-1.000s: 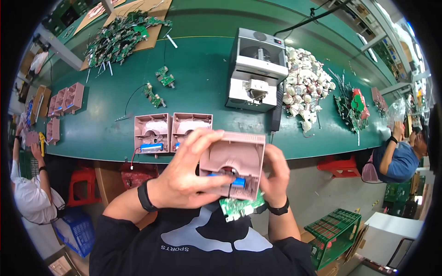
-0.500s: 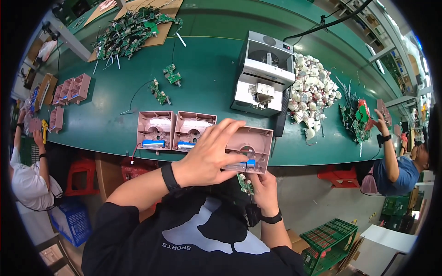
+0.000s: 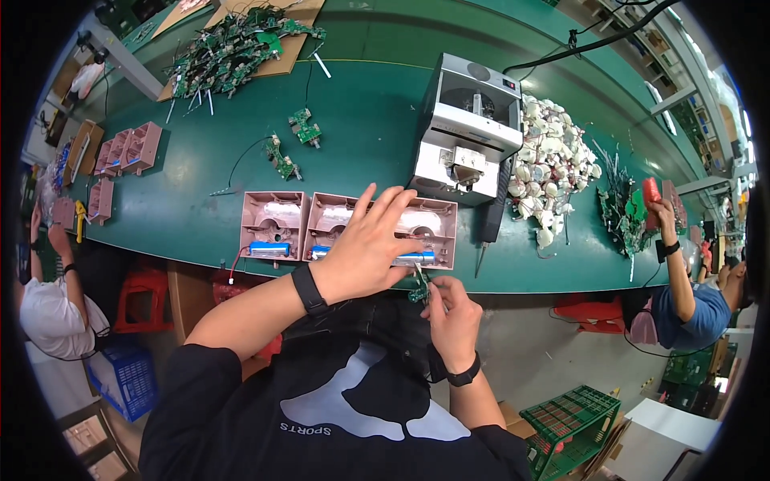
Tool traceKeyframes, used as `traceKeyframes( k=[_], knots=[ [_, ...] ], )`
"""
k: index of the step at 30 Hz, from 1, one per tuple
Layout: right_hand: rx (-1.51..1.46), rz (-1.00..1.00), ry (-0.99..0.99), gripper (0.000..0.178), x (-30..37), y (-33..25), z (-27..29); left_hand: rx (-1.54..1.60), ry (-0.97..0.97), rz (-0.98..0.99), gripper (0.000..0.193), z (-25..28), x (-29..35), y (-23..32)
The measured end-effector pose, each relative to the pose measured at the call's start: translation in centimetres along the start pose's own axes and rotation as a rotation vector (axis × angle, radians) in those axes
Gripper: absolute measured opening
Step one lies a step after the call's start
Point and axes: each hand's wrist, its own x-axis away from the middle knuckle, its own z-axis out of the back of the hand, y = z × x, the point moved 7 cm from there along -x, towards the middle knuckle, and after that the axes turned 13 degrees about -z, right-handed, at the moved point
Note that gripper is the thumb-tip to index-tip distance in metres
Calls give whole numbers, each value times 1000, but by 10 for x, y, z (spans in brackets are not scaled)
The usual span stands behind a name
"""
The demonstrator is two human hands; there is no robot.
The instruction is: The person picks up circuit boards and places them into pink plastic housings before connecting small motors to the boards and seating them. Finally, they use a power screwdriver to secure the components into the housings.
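Three pink plastic housings stand side by side at the table's near edge, each with a blue cylindrical battery inside. My left hand (image 3: 357,240) spans the rightmost pink housing (image 3: 449,220), its fingers at the far rim and its thumb at the near side, by the blue battery (image 3: 417,258). Part of the middle housing (image 3: 322,216) is hidden by that hand. The left housing (image 3: 250,212) has a red lead with a white plug hanging off the edge. Just in front of the table, my right hand (image 3: 455,317) pinches a small green circuit board (image 3: 417,295).
Beyond the housings lie two loose circuit boards (image 3: 305,128) and a heaped pile of boards (image 3: 233,56). A grey-white machine (image 3: 465,128) stands right of centre, beside a black-handled tool (image 3: 493,212) and a pile of white parts (image 3: 553,160). Co-workers sit at both sides.
The rightmost housing has come down from its raised, tilted position and now sits in line against the middle one. My right hand has shifted slightly with the circuit board, now apart from the housing's underside.
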Motion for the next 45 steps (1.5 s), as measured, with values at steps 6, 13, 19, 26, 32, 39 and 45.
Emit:
traceKeyframes(
  k=[6,13,19,26,32,39,45],
  knots=[
    [34,77,-6,11,1,-10,0,-72,-54,46,38,0,1,-7],
    [-110,54,247,12,22,-3,52,29,-24,23,46,27,11,-6],
    [-197,116,450,11,45,-10,93,317,-4,232,33,140,33,-68],
    [-86,353,278,8,47,-66,47,-347,-163,286,25,151,82,-193],
    [-9,463,164,9,53,-98,26,-128,-23,338,20,177,80,-151],
    [-381,128,-306,25,45,-106,-29,657,249,359,15,129,75,-9],
    [-304,292,-377,36,52,-109,-22,894,39,296,32,73,82,27]
  ],
)
